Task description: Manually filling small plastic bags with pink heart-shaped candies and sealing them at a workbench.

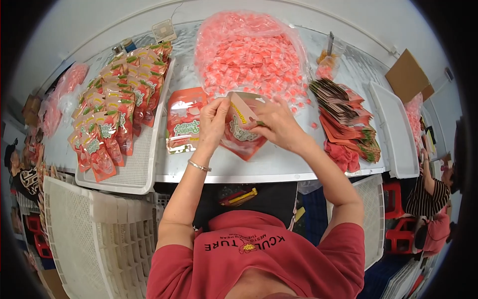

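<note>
pouch (242,130) over steel table (279,167)

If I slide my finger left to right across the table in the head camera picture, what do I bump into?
White tray of filled pouches → filled pouch lying flat → left hand → pouch being held → right hand → stack of empty pouches → empty white tray.

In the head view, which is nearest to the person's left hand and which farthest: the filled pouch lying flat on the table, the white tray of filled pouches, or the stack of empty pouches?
From the left hand:
1. Filled pouch, lying flat just left of the hand.
2. White tray of filled pouches, farther left.
3. Stack of empty pouches, far right, beyond the right hand.
</note>
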### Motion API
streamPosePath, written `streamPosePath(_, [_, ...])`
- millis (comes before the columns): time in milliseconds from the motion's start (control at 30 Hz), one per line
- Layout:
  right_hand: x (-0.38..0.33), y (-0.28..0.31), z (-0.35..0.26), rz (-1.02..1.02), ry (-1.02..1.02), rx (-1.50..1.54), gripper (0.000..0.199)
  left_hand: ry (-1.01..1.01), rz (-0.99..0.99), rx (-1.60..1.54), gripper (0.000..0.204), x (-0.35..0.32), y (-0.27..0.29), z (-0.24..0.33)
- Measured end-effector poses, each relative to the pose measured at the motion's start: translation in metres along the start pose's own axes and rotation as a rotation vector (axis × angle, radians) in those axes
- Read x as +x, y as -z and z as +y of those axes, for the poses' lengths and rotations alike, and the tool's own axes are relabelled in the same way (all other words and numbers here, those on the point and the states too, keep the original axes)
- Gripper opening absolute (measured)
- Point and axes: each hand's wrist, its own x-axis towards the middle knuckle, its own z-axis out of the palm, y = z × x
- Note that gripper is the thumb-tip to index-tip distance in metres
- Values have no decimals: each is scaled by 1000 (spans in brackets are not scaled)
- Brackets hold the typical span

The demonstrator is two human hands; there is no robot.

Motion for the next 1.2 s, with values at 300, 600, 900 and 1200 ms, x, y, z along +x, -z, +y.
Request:
streamPosePath(300, [2,7,-6,224,-152,283,22,210,-175,-433,21,-21,19,31])
streamPosePath(600, [16,5,4,119,-105,340,20,153,-204,95,17,-25,15,26])
streamPosePath(900, [31,0,-7,-8,-130,250,13,20,-95,234,11,-35,22,28])
streamPosePath(1200, [53,1,-29,2,-13,284,17,137,-112,104,14,-46,49,38])
